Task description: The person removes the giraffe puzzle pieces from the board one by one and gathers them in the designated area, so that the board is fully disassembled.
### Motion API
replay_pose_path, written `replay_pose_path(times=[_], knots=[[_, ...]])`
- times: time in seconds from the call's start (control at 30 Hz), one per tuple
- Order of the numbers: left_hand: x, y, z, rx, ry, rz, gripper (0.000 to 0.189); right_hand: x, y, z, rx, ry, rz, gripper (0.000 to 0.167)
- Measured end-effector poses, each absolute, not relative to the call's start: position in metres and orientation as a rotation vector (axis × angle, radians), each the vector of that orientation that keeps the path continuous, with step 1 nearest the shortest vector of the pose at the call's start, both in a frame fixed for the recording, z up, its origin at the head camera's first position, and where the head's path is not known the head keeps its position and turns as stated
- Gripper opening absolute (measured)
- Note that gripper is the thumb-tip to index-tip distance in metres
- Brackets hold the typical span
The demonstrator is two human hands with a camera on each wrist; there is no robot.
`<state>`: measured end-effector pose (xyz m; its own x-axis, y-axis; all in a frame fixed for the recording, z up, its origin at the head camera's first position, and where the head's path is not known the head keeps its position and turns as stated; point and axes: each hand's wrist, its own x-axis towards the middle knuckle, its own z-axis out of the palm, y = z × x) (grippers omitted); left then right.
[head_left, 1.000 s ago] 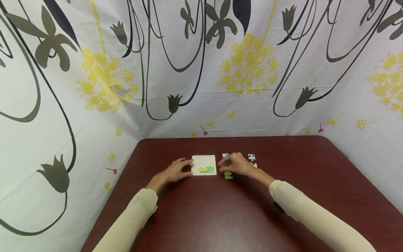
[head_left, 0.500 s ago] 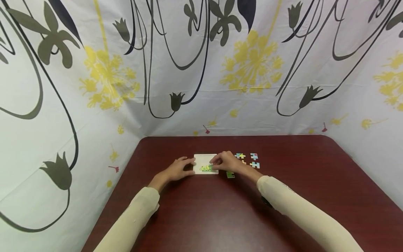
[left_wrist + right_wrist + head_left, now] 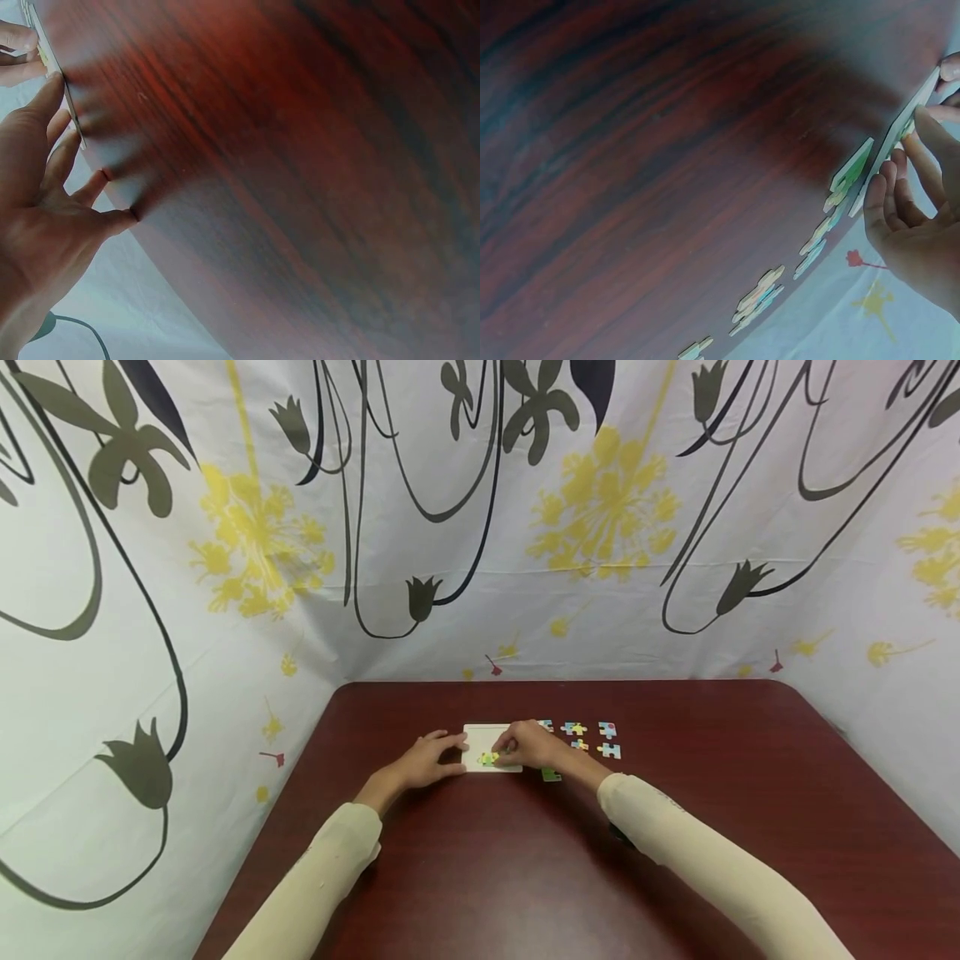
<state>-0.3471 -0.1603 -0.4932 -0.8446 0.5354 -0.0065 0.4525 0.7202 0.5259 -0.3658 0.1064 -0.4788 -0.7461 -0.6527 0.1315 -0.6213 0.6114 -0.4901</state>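
A white puzzle tray (image 3: 478, 737) lies flat near the far side of the table, with joined green and yellow puzzle pieces (image 3: 487, 759) along its near edge. My left hand (image 3: 424, 762) is at the tray's left side, thumb and fingers spread; in the left wrist view some fingertips (image 3: 103, 175) rest on the tabletop. Over the tray's right half, my right hand (image 3: 531, 745) pinches a small puzzle piece (image 3: 908, 129) between thumb and index finger, low against the tray. Its other fingers curl loosely, and the hand hides most of that piece in the head view.
Right of the tray lie several loose puzzle pieces: a green one (image 3: 552, 774) near my right wrist, blue ones (image 3: 609, 751) farther right, and a blue and yellow one (image 3: 574, 728) behind. Patterned white fabric (image 3: 450, 660) borders the dark red table (image 3: 465, 860).
My right hand has moved left from the loose pieces onto the tray's right half, lowering a piece among those lying there. The left hand stays at the tray's left side.
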Motion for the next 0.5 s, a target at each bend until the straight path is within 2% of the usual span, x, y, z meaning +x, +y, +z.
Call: replay_pose_path(times=[0.5], knots=[[-0.3454, -0.1588, -0.4904, 0.816, 2.763, 0.801, 0.047, -0.3636, 0.1065, -0.4847, -1.028, 2.797, -0.867, 0.019]])
